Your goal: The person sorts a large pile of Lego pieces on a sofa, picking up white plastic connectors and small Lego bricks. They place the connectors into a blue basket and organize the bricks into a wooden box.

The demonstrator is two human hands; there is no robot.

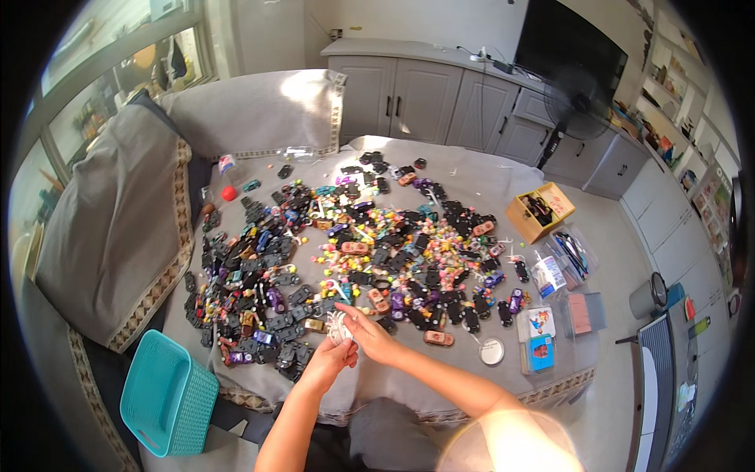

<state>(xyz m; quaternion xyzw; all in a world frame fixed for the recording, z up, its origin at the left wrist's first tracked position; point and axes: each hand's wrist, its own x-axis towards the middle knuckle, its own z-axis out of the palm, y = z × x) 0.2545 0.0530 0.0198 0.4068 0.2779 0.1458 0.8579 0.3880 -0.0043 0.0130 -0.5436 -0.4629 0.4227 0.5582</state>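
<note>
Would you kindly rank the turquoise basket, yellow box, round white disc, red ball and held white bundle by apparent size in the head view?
1. Turquoise basket
2. Yellow box
3. White bundle and white disc: too alike to rank, as the bundle is partly covered
4. Red ball

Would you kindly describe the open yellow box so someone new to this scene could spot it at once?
Start with the grey cloth strewn with toy cars, and go to its upper right edge, just below the black standing fan. The open yellow box sits there with dark items inside; its opaque yellow sides set it apart from the clear plastic container beside it.
</note>
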